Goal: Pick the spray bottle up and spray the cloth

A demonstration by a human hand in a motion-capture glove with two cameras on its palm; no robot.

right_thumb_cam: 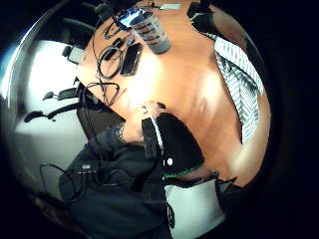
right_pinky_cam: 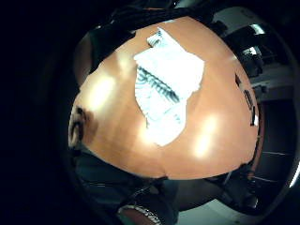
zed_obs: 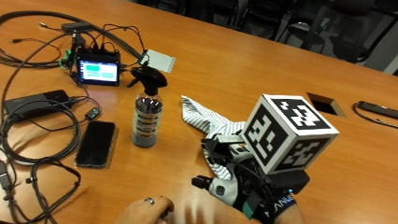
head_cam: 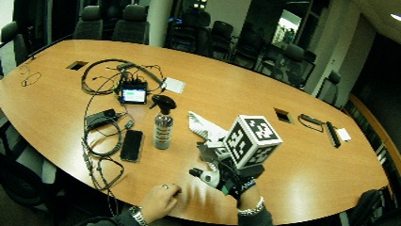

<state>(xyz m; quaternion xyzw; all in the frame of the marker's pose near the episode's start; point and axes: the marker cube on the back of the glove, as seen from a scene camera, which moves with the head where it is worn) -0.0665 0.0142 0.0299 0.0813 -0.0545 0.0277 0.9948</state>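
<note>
A clear spray bottle (zed_obs: 147, 116) with a black trigger head stands upright on the wooden table (zed_obs: 249, 70); it also shows in the thumb side view (right_thumb_cam: 152, 32). Just to its right lies a crumpled white striped cloth (zed_obs: 208, 121), spread out below the palm (right_pinky_cam: 166, 89). My gloved right hand (zed_obs: 249, 186) hovers above the near end of the cloth, right of the bottle and apart from it, holding nothing. No fingers curl into either palm view. A bare left hand (zed_obs: 146, 211) rests on the table by the front edge.
A black phone (zed_obs: 96, 143) lies left of the bottle. Behind it stand a small lit screen (zed_obs: 98, 71), a white card (zed_obs: 159, 59) and loops of cable (zed_obs: 37, 140). A rectangular cutout (zed_obs: 326, 103) sits at the right.
</note>
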